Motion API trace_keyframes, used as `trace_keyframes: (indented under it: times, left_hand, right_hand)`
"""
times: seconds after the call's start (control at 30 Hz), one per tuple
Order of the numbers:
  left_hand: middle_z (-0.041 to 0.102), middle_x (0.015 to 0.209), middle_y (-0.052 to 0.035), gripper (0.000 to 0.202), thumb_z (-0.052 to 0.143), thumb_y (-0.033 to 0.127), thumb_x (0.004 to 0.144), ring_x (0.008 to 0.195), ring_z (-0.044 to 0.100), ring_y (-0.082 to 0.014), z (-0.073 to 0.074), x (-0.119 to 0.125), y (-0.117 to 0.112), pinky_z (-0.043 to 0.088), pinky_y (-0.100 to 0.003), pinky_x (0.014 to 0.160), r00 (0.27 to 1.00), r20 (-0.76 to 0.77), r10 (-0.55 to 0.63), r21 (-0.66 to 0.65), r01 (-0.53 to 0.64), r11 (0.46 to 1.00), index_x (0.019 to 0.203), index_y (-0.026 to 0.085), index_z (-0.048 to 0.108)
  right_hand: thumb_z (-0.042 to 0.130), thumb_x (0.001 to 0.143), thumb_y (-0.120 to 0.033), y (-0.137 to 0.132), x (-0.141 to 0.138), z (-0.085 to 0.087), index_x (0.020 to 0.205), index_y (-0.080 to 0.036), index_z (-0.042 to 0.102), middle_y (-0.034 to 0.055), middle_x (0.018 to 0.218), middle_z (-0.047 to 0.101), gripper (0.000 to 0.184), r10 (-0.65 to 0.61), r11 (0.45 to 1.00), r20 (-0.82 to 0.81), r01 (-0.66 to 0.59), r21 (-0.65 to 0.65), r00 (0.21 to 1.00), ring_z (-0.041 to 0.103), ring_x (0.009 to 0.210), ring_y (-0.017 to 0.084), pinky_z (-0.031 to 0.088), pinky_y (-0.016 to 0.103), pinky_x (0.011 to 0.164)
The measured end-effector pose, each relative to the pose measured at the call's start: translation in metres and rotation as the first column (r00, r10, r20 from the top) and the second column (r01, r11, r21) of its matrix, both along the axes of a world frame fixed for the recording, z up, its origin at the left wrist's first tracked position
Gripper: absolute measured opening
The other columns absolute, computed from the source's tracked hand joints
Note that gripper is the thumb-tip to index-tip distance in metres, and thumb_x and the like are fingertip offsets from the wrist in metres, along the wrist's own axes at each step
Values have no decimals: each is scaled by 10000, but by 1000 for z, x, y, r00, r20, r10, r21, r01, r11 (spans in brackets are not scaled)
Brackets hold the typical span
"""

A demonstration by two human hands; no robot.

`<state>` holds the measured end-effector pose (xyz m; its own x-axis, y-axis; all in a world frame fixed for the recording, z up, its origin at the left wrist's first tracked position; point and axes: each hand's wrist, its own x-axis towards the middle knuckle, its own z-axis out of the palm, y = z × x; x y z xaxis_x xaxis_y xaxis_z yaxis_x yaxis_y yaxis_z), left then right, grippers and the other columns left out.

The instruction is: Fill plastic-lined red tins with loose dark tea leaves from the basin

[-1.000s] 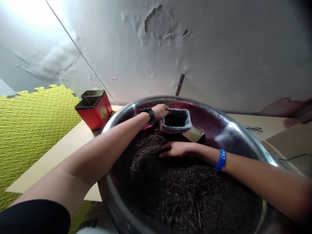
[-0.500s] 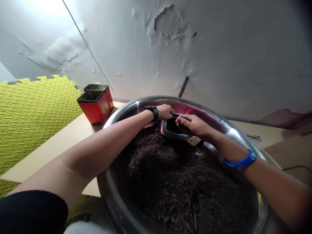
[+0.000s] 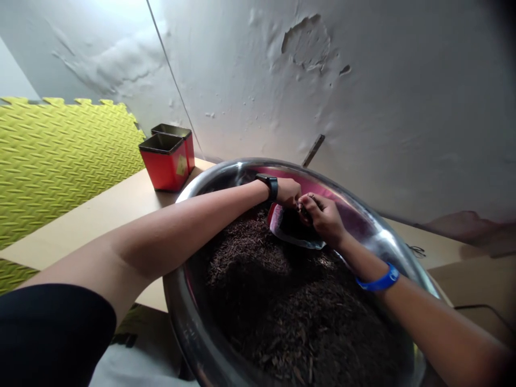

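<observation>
A wide metal basin (image 3: 189, 317) holds dark, chippy soil (image 3: 298, 328). Inside, at its far side, a square pot (image 3: 276, 224) rests on the soil with its mouth toward me and dark soil in it. My left hand (image 3: 287, 192), with a black watch at the wrist, is closed at the pot's far rim; its fingertips are mostly hidden. Close beside it, over the pot's mouth, my right hand (image 3: 325, 217) has its fingers curled round dark soil. Crumbs show at its fingertips. A blue band circles that wrist.
Two red pots (image 3: 163, 166) with dark rims stand left of the basin on a pale board (image 3: 121, 207). Yellow foam matting (image 3: 60, 145) lies beyond. Behind the basin rises a peeling wall (image 3: 242, 70), with a narrow strip (image 3: 313, 150) leaning on it. A dark cable (image 3: 484, 307) runs at right.
My right hand has turned and drawn in against my left hand, with soil now showing at its fingers. The pot's yellow label has gone from sight. The whole view has shifted slightly.
</observation>
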<state>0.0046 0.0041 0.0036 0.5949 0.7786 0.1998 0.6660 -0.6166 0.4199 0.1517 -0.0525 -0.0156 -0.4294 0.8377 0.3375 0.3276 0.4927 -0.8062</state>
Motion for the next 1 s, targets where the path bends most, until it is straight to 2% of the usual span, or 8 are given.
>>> trace_keyframes:
  times: [0.1,0.2,0.33,0.57,0.83,1.0]
  left_hand:
    - [568,525,-44,130,561,192,613,499,458,-134,1,-1,4,317,-259,539,976,-179,-123,35,131,991,654,153,678]
    - [614,595,-48,189,550,209,617,517,474,-132,1,-3,5,318,-248,532,973,-198,-119,57,133,990,728,169,698]
    - [652,691,-39,273,526,233,636,566,497,-116,4,-5,1,322,-220,536,969,-218,-114,31,124,992,839,200,705]
    - [632,650,-33,264,520,272,633,528,470,-111,6,-7,-1,319,-227,515,962,-250,-113,45,128,991,794,171,702]
    - [628,668,-30,262,509,231,619,549,475,-118,6,-7,-1,317,-228,511,962,-261,-75,30,86,996,797,167,691]
    - [623,665,-32,259,472,151,635,526,445,-99,6,-6,-5,309,-222,516,964,-257,-63,54,80,995,786,138,682]
  right_hand:
    - [424,816,-469,0,0,-4,637,-173,427,-22,579,385,346,-21,995,105,10,103,994,371,536,91,306,220,497]
    - [415,816,-462,1,-1,-9,652,-165,467,-10,603,438,344,-43,988,218,8,157,975,409,587,110,325,222,537]
    - [430,814,-434,5,-4,-16,796,-148,586,31,756,592,327,-6,973,311,-66,220,950,507,690,154,377,246,631]
    - [405,834,-403,12,-2,-20,874,-156,601,59,792,635,317,-77,937,468,-97,336,880,542,664,173,372,262,597]
    - [340,861,-328,13,-1,-21,953,-146,555,95,851,640,296,-146,923,607,-113,367,781,569,738,193,386,270,660]
    - [383,826,-233,16,0,-23,895,-153,580,90,870,645,224,-153,922,662,-134,362,734,572,776,193,388,269,684]
